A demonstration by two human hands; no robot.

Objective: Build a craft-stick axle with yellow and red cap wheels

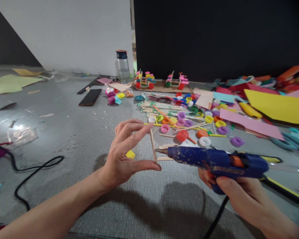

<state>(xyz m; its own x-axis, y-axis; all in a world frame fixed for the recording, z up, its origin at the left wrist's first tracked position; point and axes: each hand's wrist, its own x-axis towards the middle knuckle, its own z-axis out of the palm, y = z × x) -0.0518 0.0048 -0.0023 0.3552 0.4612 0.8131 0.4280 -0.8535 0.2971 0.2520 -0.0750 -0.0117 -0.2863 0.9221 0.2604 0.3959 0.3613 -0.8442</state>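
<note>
My left hand [126, 156] pinches a thin wooden stick [152, 144] upright between thumb and forefinger, the other fingers spread. My right hand [235, 191] grips a blue hot glue gun [215, 160] by its handle. The gun's metal nozzle points left and almost touches the lower part of the stick. A small yellow piece [130, 154] lies on the grey floor just behind my left palm. More loose wooden sticks [165, 146] lie right behind the nozzle.
Several coloured bottle caps [189, 122] and sticks are scattered ahead. Coloured paper sheets [276, 106] pile up at right. Two small cap-and-stick models [161, 81] stand on cardboard, with a bottle [122, 65] and a phone [90, 97] further left. A black cable [32, 171] curls at left.
</note>
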